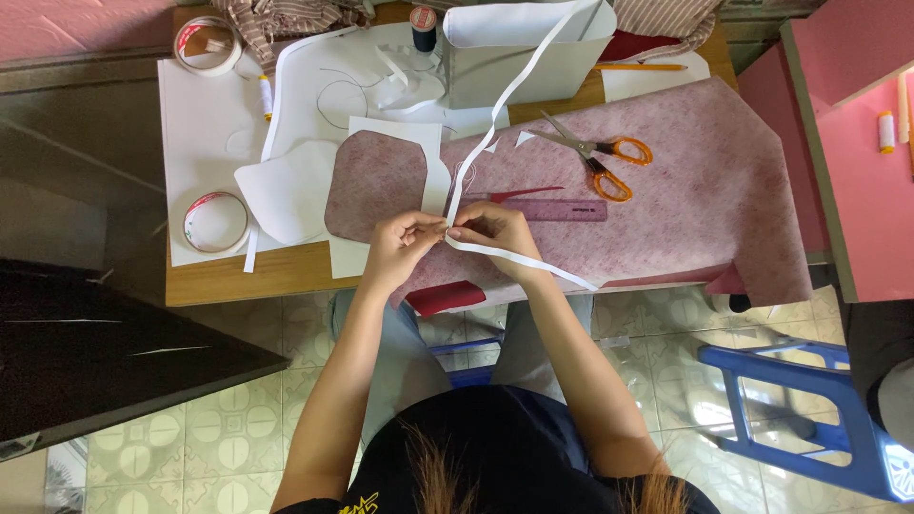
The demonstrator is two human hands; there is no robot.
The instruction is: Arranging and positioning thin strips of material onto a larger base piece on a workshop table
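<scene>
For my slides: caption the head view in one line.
Both hands, left and right, pinch a white strip over pink fabric, scissors nearby.

A wooden table (286,271) stands on a floor (238,428) of pale cream tiles with a green pattern. The tiles shine with soft daylight, brightest near the lower right. A blue plastic chair (809,400) sits on the floor at the right, and part of a blue stool (466,347) shows under the table. A pink cabinet (857,143) rises beside the table's right end. A dark, flat board (105,352) lies at the left, low over the floor.
</scene>
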